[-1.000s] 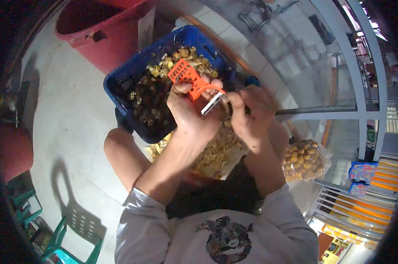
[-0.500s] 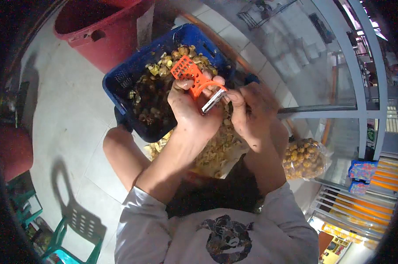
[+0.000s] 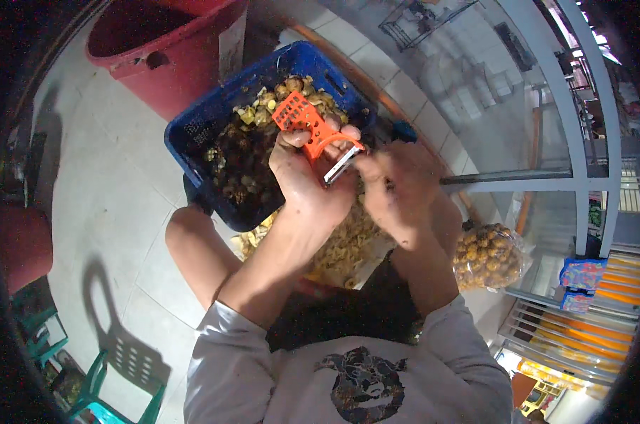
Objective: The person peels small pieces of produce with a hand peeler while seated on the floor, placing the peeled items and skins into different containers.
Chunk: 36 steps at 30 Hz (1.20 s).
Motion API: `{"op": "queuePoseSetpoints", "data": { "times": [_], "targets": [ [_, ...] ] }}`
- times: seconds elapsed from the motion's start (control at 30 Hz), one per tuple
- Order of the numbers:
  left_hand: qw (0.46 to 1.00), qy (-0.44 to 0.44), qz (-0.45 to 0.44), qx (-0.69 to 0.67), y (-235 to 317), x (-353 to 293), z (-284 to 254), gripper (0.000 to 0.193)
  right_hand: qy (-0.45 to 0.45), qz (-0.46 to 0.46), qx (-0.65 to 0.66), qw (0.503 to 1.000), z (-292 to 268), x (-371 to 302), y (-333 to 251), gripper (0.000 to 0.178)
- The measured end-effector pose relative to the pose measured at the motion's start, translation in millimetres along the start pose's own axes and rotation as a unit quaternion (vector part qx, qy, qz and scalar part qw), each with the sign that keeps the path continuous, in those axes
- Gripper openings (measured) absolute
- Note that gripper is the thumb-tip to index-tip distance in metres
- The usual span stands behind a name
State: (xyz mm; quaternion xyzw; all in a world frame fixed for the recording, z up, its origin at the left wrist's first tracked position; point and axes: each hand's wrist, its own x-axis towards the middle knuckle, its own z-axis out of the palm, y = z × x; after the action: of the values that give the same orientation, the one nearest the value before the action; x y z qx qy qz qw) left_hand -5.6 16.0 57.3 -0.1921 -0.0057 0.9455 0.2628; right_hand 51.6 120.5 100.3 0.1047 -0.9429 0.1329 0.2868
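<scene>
My left hand (image 3: 296,177) is closed around an orange plastic peeler (image 3: 315,128) with a grater-like slotted end and a metal blade. The blade points toward my right hand (image 3: 402,191), whose curled fingers are at the blade's edge. Motion blurs those fingers, and whatever they pinch is hidden. Beyond both hands is a blue plastic basket (image 3: 180,145) partly filled with small round brownish-yellow produce (image 3: 294,85) and dark pieces. Pale peelings (image 3: 341,247) lie in a heap between my legs, under my forearms.
A large red tub (image 3: 161,78) stands behind the basket at the far left. To my right sits a clear plastic bag of round yellow-brown produce (image 3: 491,256), beside a glass panel with a grey frame (image 3: 518,182). A green chair (image 3: 97,385) is at the lower left.
My right hand has shifted slightly at the blade and turned, its fingers now more blurred and curled. My left hand keeps the peeler in nearly the same spot.
</scene>
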Motion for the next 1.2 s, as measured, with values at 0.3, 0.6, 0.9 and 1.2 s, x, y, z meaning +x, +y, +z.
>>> {"op": "queuePoseSetpoints", "data": {
  "times": [0.3,0.6,0.9,1.2],
  "targets": [
    [1.000,-0.016,-0.009,0.012,1.8,1.3,-2.7,0.028,0.023,-0.041,0.049,0.998,10.8,-1.9,-6.0,0.008],
    [0.999,-0.052,-0.006,-0.006,-1.0,3.3,-5.1,0.026,0.029,-0.050,0.100,0.993,13.6,-8.3,4.9,0.010],
    [0.972,0.004,0.142,0.185,0.4,13.1,8.4,0.027,0.009,0.159,0.169,0.973,8.0,-8.7,7.5,0.040],
    [0.939,-0.244,0.131,0.205,12.1,21.6,0.2,0.054,0.009,0.199,0.181,0.963,6.8,-7.2,6.5,0.040]
  ]
}}
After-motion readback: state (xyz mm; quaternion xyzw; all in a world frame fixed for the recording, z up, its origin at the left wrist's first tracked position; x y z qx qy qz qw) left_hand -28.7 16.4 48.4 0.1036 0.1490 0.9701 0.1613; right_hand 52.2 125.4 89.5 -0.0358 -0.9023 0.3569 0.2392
